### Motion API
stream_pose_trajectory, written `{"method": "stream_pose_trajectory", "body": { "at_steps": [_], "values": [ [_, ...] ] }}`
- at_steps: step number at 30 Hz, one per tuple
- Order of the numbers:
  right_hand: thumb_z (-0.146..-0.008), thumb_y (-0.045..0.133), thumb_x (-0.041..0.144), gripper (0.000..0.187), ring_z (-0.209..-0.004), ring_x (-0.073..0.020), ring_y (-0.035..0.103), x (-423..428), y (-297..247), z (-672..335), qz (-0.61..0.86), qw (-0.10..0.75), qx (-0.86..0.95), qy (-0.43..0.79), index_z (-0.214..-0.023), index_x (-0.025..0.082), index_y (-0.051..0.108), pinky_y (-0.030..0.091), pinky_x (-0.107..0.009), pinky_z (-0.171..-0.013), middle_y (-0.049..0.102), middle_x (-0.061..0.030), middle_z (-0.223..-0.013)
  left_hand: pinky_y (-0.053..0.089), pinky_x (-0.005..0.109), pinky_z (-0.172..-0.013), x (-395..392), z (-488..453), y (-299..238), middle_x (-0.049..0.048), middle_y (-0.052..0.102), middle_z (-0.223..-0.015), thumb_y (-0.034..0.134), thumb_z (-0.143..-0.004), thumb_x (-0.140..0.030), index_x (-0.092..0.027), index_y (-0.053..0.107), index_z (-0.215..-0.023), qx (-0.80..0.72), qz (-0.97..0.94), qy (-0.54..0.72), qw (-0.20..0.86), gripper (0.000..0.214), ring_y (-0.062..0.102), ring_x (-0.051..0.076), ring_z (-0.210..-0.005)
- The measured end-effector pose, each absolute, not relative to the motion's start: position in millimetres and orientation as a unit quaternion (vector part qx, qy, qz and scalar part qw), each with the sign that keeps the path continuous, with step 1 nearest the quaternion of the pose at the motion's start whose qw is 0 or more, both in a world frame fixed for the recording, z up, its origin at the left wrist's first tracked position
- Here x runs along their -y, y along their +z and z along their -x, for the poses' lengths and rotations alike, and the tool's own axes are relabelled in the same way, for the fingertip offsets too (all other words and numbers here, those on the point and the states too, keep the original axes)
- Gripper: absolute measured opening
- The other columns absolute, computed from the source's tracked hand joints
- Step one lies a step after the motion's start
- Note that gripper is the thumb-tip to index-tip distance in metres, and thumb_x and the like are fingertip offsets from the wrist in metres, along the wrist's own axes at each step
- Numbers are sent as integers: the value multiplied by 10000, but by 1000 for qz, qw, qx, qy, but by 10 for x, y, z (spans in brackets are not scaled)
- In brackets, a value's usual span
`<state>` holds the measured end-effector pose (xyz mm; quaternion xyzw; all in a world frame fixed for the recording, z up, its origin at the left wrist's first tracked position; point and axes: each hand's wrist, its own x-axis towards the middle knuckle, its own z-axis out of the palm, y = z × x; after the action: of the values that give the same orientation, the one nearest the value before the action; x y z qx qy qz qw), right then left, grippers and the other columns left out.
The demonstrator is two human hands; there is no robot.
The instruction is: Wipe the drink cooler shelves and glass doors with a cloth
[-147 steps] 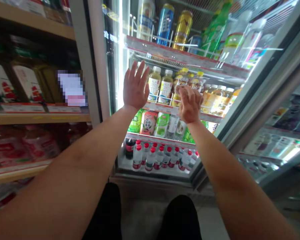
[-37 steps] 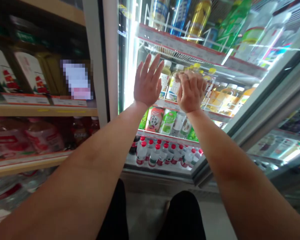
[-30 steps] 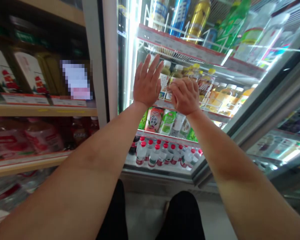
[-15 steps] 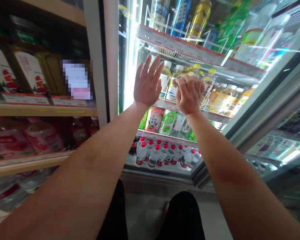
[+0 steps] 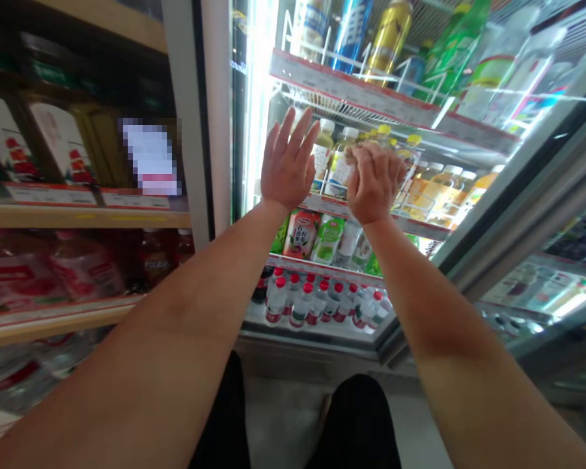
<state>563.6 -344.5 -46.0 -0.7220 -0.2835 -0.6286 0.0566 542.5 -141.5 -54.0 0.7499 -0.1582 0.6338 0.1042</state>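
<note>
My left hand (image 5: pixel 289 159) is raised against the glass door (image 5: pixel 254 260) of a lit drinks fridge, its fingers spread and its palm turned to the pane. To its right, my right hand (image 5: pixel 375 185) is closed and pressed to the same glass. A small crumpled edge of what looks like a cloth (image 5: pixel 352 154) shows at its fingers; most of it is hidden by the hand. Behind the glass, between the hands, stand bottles with white caps (image 5: pixel 342 159). Lower down are a red drink carton (image 5: pixel 301 234) and a green one (image 5: pixel 328 240).
Water bottles with red caps (image 5: pixel 303 305) fill the fridge's bottom level. Cans (image 5: pixel 388 39) and green bottles (image 5: pixel 456 49) stand up top. The metal door frame (image 5: pixel 498 221) slants along the right. At left, wooden shelves (image 5: pixel 78 217) hold large oil bottles (image 5: pixel 58 130) and pink-labelled bottles (image 5: pixel 85 270).
My right hand has slid slightly to the right over the glass, with the cloth under its fingers. My left hand has stayed where it was.
</note>
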Motion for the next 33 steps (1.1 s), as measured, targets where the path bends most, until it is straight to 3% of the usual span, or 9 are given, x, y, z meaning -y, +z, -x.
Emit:
{"method": "stream_pose_trajectory", "body": {
  "at_steps": [5, 9, 15, 17, 20, 23, 26, 30, 33],
  "values": [
    [-1002, 364, 324, 436, -1334, -307, 488, 3464, -475, -5635, 724, -3, 369, -583, -1363, 265, 602, 367, -543, -1109, 581, -84, -1425, 17, 435, -1318, 1397, -5486, -539, -106, 212, -1652, 263, -1001, -380, -268, 318, -1552, 161, -749, 634, 104, 565, -33, 105, -1550],
    [-1012, 354, 331, 428, -1318, -295, 500, 3462, -470, -5632, 721, -34, 399, -565, -1348, 263, 610, 382, -522, -1096, 601, -85, -1405, 2, 445, -1316, 1394, -5475, -539, -109, 247, -1645, 283, -1004, -409, -310, 297, -1562, 174, -750, 627, 117, 567, -49, 114, -1550],
    [-1020, 330, 380, 438, -1310, -273, 492, 3641, -140, -5592, 733, -53, 421, -531, -1351, 296, 604, 353, -494, -1103, 604, -40, -1415, 64, 458, -1309, 1424, -5372, -526, -16, 270, -1648, 292, -983, -310, -251, 366, -1543, 150, -760, 625, 93, 568, 58, 174, -1557],
    [-1016, 303, 406, 465, -1305, -281, 477, 3797, 36, -5624, 730, -15, 379, -569, -1353, 295, 604, 327, -503, -1107, 606, -39, -1406, 68, 464, -1310, 1427, -5357, -524, -38, 264, -1648, 302, -972, -303, -280, 360, -1545, 156, -760, 623, 100, 576, 64, 171, -1556],
    [-1010, 249, 414, 520, -1269, -312, 464, 4022, 225, -5745, 686, 107, 264, -670, -1346, 261, 615, 287, -527, -1096, 610, -100, -1375, 53, 475, -1312, 1427, -5354, -525, -74, 247, -1648, 319, -961, -302, -327, 346, -1550, 169, -759, 617, 121, 591, 61, 176, -1556],
    [-1007, 212, 409, 548, -1245, -341, 453, 4128, 243, -5846, 648, 183, 199, -713, -1348, 258, 614, 247, -541, -1088, 600, -144, -1368, 51, 477, -1315, 1426, -5366, -529, -69, 242, -1650, 321, -963, -294, -303, 341, -1555, 167, -760, 616, 122, 592, 53, 176, -1557],
    [-1002, 235, 415, 532, -1268, -351, 442, 4113, 143, -5800, 680, 124, 236, -683, -1373, 282, 592, 254, -555, -1090, 582, -115, -1397, 46, 470, -1318, 1423, -5382, -535, -70, 221, -1656, 322, -973, -289, -272, 326, -1559, 158, -762, 618, 111, 586, 29, 156, -1558],
    [-995, 310, 408, 514, -1337, -347, 420, 4070, 37, -5643, 733, 1, 299, -612, -1412, 235, 554, 304, -562, -1092, 550, -98, -1432, 51, 495, -1314, 1419, -5380, -543, -69, 224, -1654, 340, -971, -300, -295, 301, -1570, 166, -757, 622, 112, 599, 29, 172, -1558],
    [-996, 304, 370, 498, -1312, -326, 448, 4085, 37, -5667, 716, 5, 303, -629, -1388, 226, 575, 326, -541, -1088, 559, -98, -1420, 39, 522, -1309, 1422, -5366, -543, -84, 249, -1646, 393, -949, -322, -339, 264, -1581, 173, -757, 618, 123, 645, 29, 201, -1556]
  ]
}}
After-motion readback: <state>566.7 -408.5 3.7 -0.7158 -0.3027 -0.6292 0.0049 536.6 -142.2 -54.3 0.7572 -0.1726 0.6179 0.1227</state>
